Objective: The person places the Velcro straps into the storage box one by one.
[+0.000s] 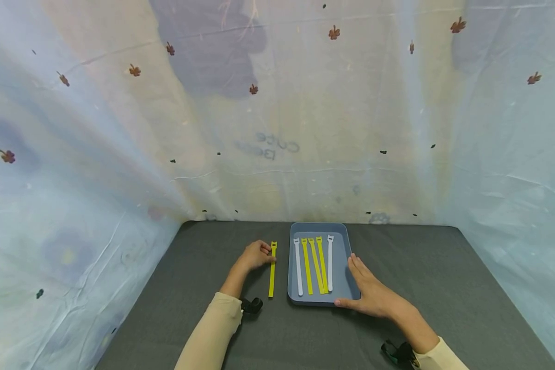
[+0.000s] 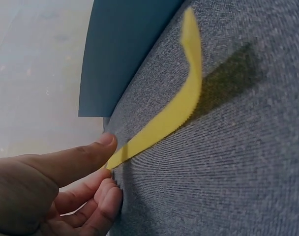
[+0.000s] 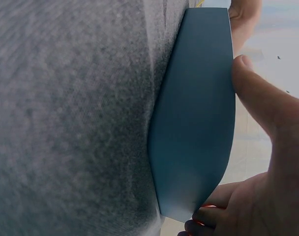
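Observation:
A yellow hook-and-loop cable tie (image 1: 272, 280) lies lengthwise on the dark table, left of the tray. My left hand (image 1: 256, 255) pinches it near its notched head between thumb and fingers. In the left wrist view the tie's tail (image 2: 191, 44) curves up off the cloth and casts a shadow. My right hand (image 1: 372, 293) rests against the near right corner of a blue-grey tray (image 1: 321, 301). Its thumb touches the near rim, and its fingers lie rather straight along the right side. Inside the tray lie several ties in a row, yellow ones (image 1: 307, 267) between two white ones (image 1: 298, 267).
Dark grey cloth (image 1: 425, 277) covers the table around the tray. A pale printed curtain (image 1: 277, 128) hangs behind the table and along both sides. Each wrist carries a black strapped device (image 1: 252, 306).

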Available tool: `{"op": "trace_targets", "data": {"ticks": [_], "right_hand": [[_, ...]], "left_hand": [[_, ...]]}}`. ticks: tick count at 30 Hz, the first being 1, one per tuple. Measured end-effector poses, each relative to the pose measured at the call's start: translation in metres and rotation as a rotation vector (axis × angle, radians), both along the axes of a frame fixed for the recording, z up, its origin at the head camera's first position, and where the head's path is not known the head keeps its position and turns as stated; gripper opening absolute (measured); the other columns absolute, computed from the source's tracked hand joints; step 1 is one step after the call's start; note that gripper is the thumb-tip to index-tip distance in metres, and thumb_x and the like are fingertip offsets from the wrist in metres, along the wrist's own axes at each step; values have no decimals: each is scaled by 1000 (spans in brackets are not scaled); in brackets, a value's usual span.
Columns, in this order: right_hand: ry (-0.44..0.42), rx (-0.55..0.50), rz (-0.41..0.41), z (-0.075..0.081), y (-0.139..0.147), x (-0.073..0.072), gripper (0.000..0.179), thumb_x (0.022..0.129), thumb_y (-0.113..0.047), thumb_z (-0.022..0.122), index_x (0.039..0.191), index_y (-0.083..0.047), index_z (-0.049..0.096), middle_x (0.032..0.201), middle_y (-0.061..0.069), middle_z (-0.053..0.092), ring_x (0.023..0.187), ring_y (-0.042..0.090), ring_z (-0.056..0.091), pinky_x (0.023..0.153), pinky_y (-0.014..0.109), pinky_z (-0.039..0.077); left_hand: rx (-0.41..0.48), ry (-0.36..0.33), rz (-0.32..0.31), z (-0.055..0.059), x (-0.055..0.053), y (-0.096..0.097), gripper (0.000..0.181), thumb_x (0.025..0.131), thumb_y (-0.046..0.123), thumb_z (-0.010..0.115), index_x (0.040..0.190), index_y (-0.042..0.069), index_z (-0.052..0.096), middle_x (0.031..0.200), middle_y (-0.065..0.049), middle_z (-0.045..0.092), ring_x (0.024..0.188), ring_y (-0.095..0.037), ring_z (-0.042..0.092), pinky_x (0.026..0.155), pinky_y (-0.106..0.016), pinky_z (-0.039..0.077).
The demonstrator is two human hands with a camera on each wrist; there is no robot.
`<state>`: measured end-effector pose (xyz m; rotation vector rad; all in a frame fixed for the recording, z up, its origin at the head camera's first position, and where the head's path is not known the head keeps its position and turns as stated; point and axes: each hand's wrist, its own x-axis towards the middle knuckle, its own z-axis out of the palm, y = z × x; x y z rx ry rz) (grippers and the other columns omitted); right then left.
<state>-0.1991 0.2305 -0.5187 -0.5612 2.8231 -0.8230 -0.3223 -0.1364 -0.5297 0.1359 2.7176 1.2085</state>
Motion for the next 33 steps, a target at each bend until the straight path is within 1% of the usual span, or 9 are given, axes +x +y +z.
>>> {"op": "trace_targets", "data": {"ticks": [6,15,21,25,28,33], "right_hand": [[2,-2,0,0,0,0,131,87,-67,81,168,9,11,177,29,1,163,49,7,126,69,25],[-5,-2,-2,2,-1,1,131,88,-66,81,168,9,10,177,29,1,163,49,7,126,69,25],[-11,-5,-5,2,-1,1,131,88,-66,81,168,9,10,177,29,0,163,49,6,126,69,25],[-12,-5,-6,1,-1,1,132,87,-67,81,168,9,9,177,29,0,164,49,5,126,69,24],[-13,-6,-5,1,-1,1,133,87,-68,80,168,9,9,177,29,0,164,49,5,126,69,24],[-17,-12,-4,1,-1,1,133,87,-69,80,168,9,9,177,28,-1,164,49,5,126,69,24]], "left_hand": [[-40,0,-15,1,2,3,41,86,12,93,115,0,66,103,-9,66,91,-22,62,85,-42,56],[-58,-3,11,1,2,7,45,84,8,93,119,-1,65,107,-10,63,95,-24,60,88,-43,56],[-41,-15,34,0,1,9,40,87,8,91,117,0,66,105,-9,63,93,-23,60,87,-42,55],[-51,-3,36,-1,0,8,35,89,7,89,115,0,67,103,-10,64,92,-23,61,86,-41,56],[-53,-1,34,0,0,8,31,90,7,88,112,0,67,101,-10,63,90,-24,60,83,-41,56],[-39,-19,29,3,3,6,25,91,8,87,107,2,69,96,-7,62,85,-21,58,77,-37,52]]}}
